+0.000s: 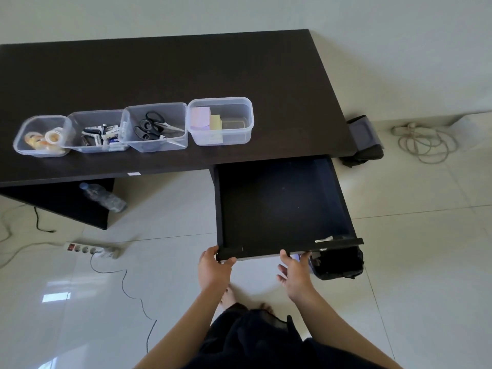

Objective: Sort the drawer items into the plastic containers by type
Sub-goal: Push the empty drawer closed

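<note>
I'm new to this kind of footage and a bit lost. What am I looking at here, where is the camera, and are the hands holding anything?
There is no machine here: a person wears a wide-angle camera on the head, looking down at their own arms. The left hand grips the front edge of an open drawer, which looks empty. The right hand is at the same edge, with its thumb at the lip; whether it grips is unclear. On the dark desk stand four clear plastic containers in a row: one with tape rolls, one with batteries, one with scissors, one with sticky notes. So the sorting looks finished. On the floor lie a power strip and a bottle.
</note>
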A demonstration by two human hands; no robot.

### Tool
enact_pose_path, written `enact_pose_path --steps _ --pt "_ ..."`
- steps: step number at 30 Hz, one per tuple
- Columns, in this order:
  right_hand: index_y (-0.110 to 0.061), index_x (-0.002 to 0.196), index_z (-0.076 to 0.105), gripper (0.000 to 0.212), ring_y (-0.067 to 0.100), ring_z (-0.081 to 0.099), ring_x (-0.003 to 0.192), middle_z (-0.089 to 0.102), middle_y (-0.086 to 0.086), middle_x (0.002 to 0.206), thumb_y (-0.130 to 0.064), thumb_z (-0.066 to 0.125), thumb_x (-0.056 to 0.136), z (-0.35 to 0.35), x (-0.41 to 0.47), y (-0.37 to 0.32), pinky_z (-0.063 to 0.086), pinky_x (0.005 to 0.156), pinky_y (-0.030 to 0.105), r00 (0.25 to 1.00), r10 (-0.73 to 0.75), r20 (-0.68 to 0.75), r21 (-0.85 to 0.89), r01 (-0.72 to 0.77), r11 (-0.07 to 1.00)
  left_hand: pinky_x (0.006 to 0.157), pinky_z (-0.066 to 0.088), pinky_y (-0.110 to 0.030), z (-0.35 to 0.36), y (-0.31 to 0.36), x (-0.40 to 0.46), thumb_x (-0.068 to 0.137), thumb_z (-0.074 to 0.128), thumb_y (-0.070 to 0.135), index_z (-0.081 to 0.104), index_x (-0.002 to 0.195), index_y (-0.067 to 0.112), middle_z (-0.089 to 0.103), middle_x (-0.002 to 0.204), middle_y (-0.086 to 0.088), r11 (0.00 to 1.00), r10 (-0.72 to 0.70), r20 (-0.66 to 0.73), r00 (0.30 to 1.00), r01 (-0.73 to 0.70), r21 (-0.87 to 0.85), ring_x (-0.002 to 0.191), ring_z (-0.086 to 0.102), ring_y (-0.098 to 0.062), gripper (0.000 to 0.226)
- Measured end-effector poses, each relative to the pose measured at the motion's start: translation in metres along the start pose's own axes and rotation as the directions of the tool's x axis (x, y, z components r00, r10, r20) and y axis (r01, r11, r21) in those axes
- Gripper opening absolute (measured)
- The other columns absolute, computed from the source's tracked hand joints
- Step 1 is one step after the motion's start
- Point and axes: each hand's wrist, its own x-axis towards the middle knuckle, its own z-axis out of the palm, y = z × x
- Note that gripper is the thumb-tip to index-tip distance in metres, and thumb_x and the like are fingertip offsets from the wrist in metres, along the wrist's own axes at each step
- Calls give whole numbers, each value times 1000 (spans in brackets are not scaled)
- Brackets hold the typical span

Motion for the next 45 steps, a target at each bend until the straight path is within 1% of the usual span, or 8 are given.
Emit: enact_pose_path --steps 13,17,26,33,35,37,39,45 --pt "-46 142 -22 101 14 60 73 55 -1 78 -34 63 89 44 28 -39 52 81 34 968 -232 -99 -207 208 956 84 44 -23 -4 49 44 86 67 18 50 132 8 55 126 -6 994 42 -40 998 -46 -96 100 60 -21 49" --pt "-43 143 -24 102 14 62 91 62 7 104 -33 63 90 60 44 -65 46 98 38 955 -282 -93 -230 255 939 85 46 -25 0 70 66 88 65 19 50 131 8 54 126 -5 994 56 -67 996 -62 -88 97 57 -16 47" --pt "-16 147 -25 97 23 58 102 57 0 109 -39 53 94 108 84 -144 31 74 12 926 -376 -33 -503 310 807 79 46 -27 10 147 138 86 67 13 47 132 5 48 131 -5 984 -72 -201 977 36 -176 98 59 -18 50" --pt "-45 114 -56 127 30 67 101 62 8 125 -41 68 82 117 147 -133 56 83 53 907 -418 51 -521 381 764 83 53 -34 20 157 158 82 72 13 55 118 6 55 118 -4 952 -190 -273 943 109 -286 95 61 -17 40" --pt "-39 126 -49 124 26 68 100 63 2 122 -39 67 83 124 147 -143 56 84 50 906 -420 57 -510 387 768 83 50 -32 19 162 162 81 73 17 57 111 6 62 112 -6 938 -236 -292 927 139 -317 92 59 -17 36" --pt "-16 147 -11 104 28 68 95 64 4 114 -32 69 83 130 150 -153 56 80 34 904 -424 57 -522 389 759 85 45 -28 17 168 165 81 73 16 59 106 5 65 107 -7 919 -283 -299 912 168 -357 93 59 -19 31" --pt "-1 136 24 76 33 68 88 62 6 105 -28 70 83 132 157 -157 46 68 21 890 -453 46 -577 394 716 86 44 -26 16 170 166 81 73 14 59 105 6 66 106 -8 902 -306 -288 908 180 -392 98 61 -20 29" --pt "-5 106 49 39 35 66 75 62 11 89 -25 71 81 134 165 -157 47 71 32 841 -537 65 -650 444 617 86 43 -25 13 168 167 80 73 14 59 107 5 66 108 -9 916 -285 -263 922 181 -359 91 57 -15 33"
